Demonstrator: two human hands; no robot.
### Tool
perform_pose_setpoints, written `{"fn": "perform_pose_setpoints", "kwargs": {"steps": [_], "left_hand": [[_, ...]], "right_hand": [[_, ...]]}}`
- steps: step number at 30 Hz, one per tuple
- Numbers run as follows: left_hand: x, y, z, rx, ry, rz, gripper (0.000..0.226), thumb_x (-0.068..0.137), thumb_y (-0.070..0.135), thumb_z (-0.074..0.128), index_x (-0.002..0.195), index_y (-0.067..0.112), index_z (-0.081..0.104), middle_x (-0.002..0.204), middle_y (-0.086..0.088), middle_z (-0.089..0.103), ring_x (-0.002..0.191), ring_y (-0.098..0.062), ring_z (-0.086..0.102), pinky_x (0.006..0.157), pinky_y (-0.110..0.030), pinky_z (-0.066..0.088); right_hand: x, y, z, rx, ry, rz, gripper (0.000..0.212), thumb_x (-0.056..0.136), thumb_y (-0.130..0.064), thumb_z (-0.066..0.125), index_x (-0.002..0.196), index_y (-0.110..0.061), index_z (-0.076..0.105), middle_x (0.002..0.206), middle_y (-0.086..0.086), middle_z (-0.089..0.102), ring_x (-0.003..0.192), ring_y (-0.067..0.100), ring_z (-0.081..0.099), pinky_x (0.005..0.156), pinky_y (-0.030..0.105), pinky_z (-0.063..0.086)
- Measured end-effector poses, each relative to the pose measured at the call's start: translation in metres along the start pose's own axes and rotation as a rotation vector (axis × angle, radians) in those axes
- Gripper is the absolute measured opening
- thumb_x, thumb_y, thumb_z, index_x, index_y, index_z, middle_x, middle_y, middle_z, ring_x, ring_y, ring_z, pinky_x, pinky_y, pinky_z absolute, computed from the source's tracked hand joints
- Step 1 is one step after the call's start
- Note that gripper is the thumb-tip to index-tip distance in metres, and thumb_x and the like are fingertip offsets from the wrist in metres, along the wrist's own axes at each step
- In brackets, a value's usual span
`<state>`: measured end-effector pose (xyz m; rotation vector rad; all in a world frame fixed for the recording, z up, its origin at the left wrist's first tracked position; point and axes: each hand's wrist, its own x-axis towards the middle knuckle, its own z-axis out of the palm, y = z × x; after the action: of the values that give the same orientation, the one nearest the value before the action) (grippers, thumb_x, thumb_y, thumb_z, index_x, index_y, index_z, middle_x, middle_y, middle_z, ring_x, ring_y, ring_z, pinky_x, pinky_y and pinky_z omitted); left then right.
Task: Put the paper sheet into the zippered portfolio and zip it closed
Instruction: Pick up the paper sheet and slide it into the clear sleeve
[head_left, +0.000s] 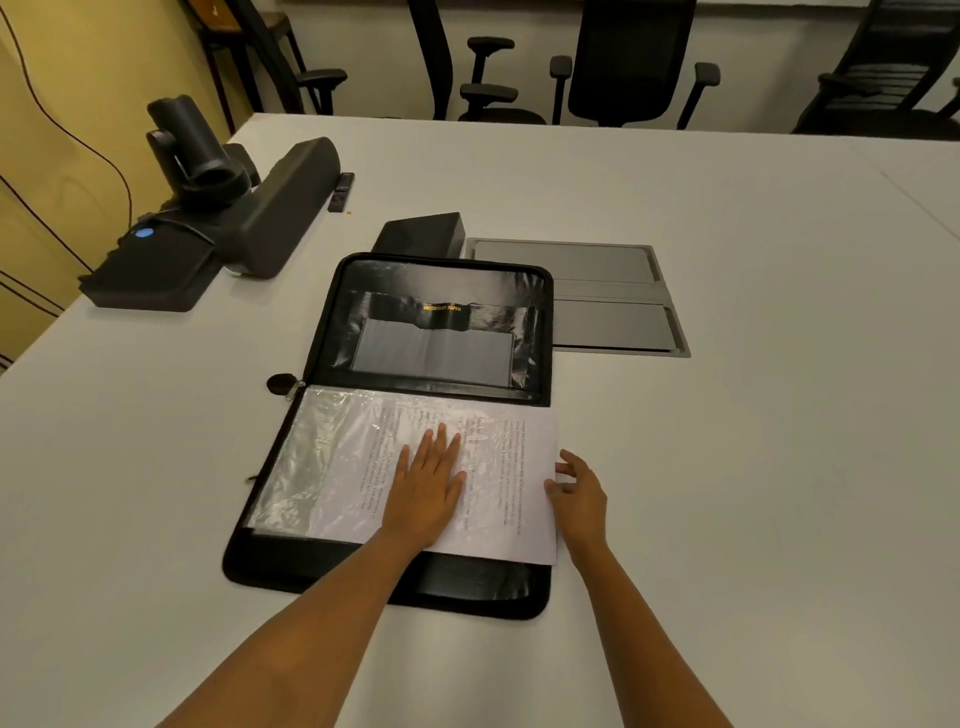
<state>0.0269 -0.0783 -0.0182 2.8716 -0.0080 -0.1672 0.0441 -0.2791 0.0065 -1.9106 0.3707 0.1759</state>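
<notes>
A black zippered portfolio (441, 283) lies open on the white table, its far half showing a pocket with gold lettering. The near half carries a clear plastic sleeve (296, 457). A printed paper sheet (511, 483) lies partly under the sleeve, its right edge sticking out past the portfolio's right side. My left hand (426, 486) rests flat, fingers spread, on the sheet and sleeve. My right hand (576, 493) touches the sheet's right edge with loosely curled fingers. The zipper pull (291, 388) sits at the left end of the spine.
A black camera and speaker bar (244, 208) stand at the far left of the table (779, 467). A small black box (423, 234) sits just behind the portfolio. A grey metal floor-box lid (602, 296) lies flush to its right. Office chairs (623, 62) line the far edge.
</notes>
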Motion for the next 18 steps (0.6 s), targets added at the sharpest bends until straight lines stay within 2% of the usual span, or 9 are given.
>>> {"fn": "perform_pose_setpoints", "kwargs": {"steps": [2, 5, 6, 10, 14, 18], "left_hand": [[-0.014, -0.018, -0.002, 0.02, 0.002, -0.022, 0.058, 0.098, 0.046, 0.011, 0.148, 0.024, -0.01, 0.156, 0.002, -0.019, 0.147, -0.016, -0.014, 0.116, -0.035, -0.014], [-0.029, -0.032, -0.001, 0.047, -0.023, -0.01, 0.071, 0.083, 0.056, -0.012, 0.147, 0.025, -0.013, 0.15, 0.004, -0.026, 0.146, -0.016, -0.015, 0.116, -0.035, -0.014], [-0.03, -0.033, 0.001, 0.052, -0.023, -0.006, 0.071, 0.083, 0.056, -0.012, 0.147, 0.025, -0.014, 0.151, 0.003, -0.026, 0.146, -0.017, -0.016, 0.116, -0.036, -0.015], [-0.029, -0.03, 0.005, 0.046, -0.013, -0.02, 0.059, 0.099, 0.047, 0.011, 0.147, 0.026, -0.015, 0.157, -0.001, -0.019, 0.146, -0.018, -0.017, 0.115, -0.038, -0.016], [-0.029, -0.03, 0.007, 0.054, -0.004, -0.014, 0.059, 0.099, 0.046, 0.012, 0.148, 0.025, -0.013, 0.158, -0.003, -0.016, 0.146, -0.019, -0.017, 0.115, -0.038, -0.017], [-0.03, -0.029, 0.008, 0.054, -0.006, -0.013, 0.059, 0.1, 0.046, 0.013, 0.148, 0.024, -0.014, 0.158, -0.003, -0.018, 0.146, -0.02, -0.017, 0.114, -0.039, -0.018]], "right_hand": [[-0.011, 0.004, 0.003, -0.014, 0.041, -0.009, 0.039, 0.093, -0.007, 0.051, 0.131, -0.013, 0.048, 0.125, 0.011, 0.057, 0.093, 0.013, 0.053, 0.083, 0.023, 0.045], [-0.023, 0.006, 0.011, -0.059, 0.084, -0.033, 0.038, 0.094, -0.006, 0.048, 0.132, -0.013, 0.049, 0.125, 0.012, 0.055, 0.095, 0.014, 0.053, 0.086, 0.023, 0.043], [-0.025, 0.005, 0.014, -0.078, 0.09, -0.046, 0.039, 0.094, -0.005, 0.047, 0.133, -0.012, 0.048, 0.125, 0.013, 0.054, 0.096, 0.015, 0.053, 0.087, 0.024, 0.043], [-0.025, 0.001, 0.023, -0.212, 0.055, -0.113, 0.044, 0.093, 0.0, 0.046, 0.136, -0.009, 0.045, 0.125, 0.015, 0.056, 0.107, 0.024, 0.056, 0.095, 0.025, 0.041], [-0.021, -0.003, 0.033, -0.378, -0.012, -0.164, 0.042, 0.094, -0.004, 0.047, 0.135, -0.011, 0.047, 0.121, 0.014, 0.059, 0.109, 0.026, 0.057, 0.095, 0.027, 0.043], [-0.019, -0.007, 0.043, -0.456, -0.023, -0.152, 0.042, 0.094, -0.007, 0.049, 0.135, -0.013, 0.046, 0.127, 0.014, 0.057, 0.114, 0.028, 0.055, 0.098, 0.034, 0.044]]}}
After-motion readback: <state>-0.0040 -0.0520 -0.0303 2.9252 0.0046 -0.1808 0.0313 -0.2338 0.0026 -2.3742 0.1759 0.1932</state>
